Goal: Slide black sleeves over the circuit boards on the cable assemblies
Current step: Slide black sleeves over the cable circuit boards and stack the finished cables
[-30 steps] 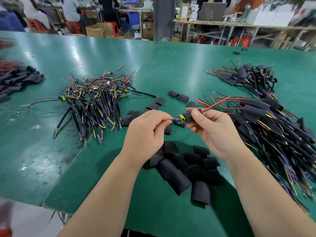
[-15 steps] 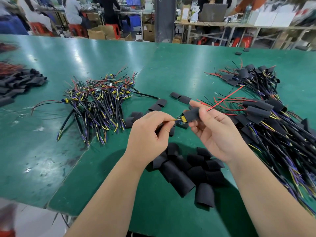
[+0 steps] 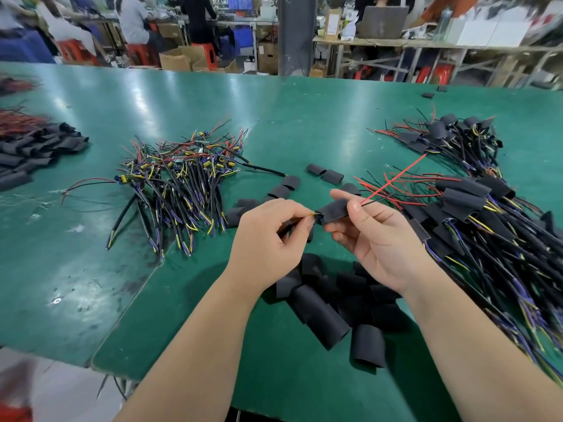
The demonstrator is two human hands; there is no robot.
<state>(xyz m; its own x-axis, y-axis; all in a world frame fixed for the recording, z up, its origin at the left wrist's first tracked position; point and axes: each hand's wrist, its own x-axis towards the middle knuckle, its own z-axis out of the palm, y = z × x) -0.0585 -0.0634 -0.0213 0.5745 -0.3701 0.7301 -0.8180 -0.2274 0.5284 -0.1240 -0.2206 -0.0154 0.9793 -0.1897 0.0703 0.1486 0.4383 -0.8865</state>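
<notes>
Far to the left of the held black sleeve, a stack of flattened sleeves lay on the green table. Nearer, also left of it, lay a tangle of unsleeved cable assemblies. The left hand pinched the cable's yellow-and-black wires between thumb and forefinger, right at the sleeve's left mouth, the other fingers curled under. The sleeve itself was held above the table between the two hands, with the circuit board almost wholly hidden inside. The right hand gripped the sleeve, thumb at its right end and fingertips beneath. A red lead ran up and right out of the sleeve. Below the sleeve lay a heap of loose sleeves; to its right, a pile of sleeved assemblies.
</notes>
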